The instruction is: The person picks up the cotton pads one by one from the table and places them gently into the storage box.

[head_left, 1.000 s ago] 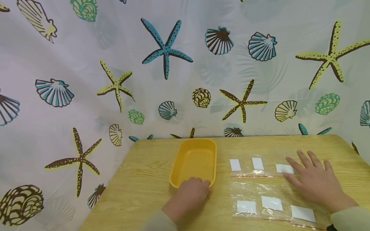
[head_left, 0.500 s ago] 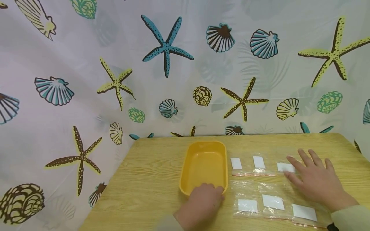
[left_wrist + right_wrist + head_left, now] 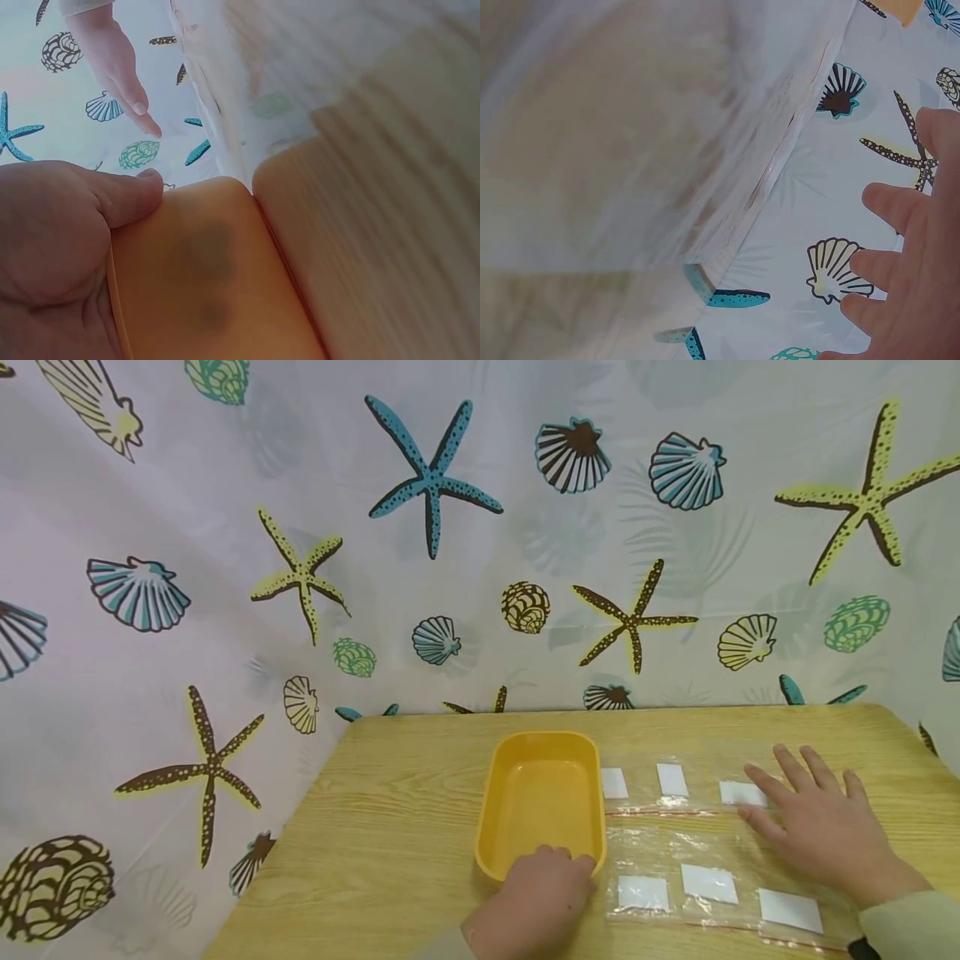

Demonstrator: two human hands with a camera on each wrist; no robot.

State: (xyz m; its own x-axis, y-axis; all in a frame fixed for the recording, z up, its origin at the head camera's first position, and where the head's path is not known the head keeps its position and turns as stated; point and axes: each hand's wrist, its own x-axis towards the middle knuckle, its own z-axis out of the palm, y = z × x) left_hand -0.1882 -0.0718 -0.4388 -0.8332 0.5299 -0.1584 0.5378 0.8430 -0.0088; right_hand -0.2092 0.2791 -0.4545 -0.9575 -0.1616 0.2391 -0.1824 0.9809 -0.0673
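A yellow rectangular plastic tray (image 3: 542, 802) lies on the wooden table, slightly left of the bags. Its near rim is held by my left hand (image 3: 546, 897), fingers over the edge. The left wrist view shows the thumb (image 3: 131, 196) along the rim, against the tray's outer wall (image 3: 217, 277). My right hand (image 3: 825, 831) is spread with straight fingers over the clear zip bags, its fingertips beside a white label (image 3: 742, 793). Whether it touches the bags I cannot tell. Fingers (image 3: 885, 270) of that hand appear apart, holding nothing, in the right wrist view.
Several clear zip bags with white labels (image 3: 642, 893) lie in two rows on the right. The tray's right edge meets the leftmost upper label (image 3: 614, 783). A curtain (image 3: 480, 560) printed with shells and starfish hangs behind the table (image 3: 360, 827).
My left hand has slid the yellow tray to the right and slightly nearer, up against the bags. The right hand has stayed in about the same place.
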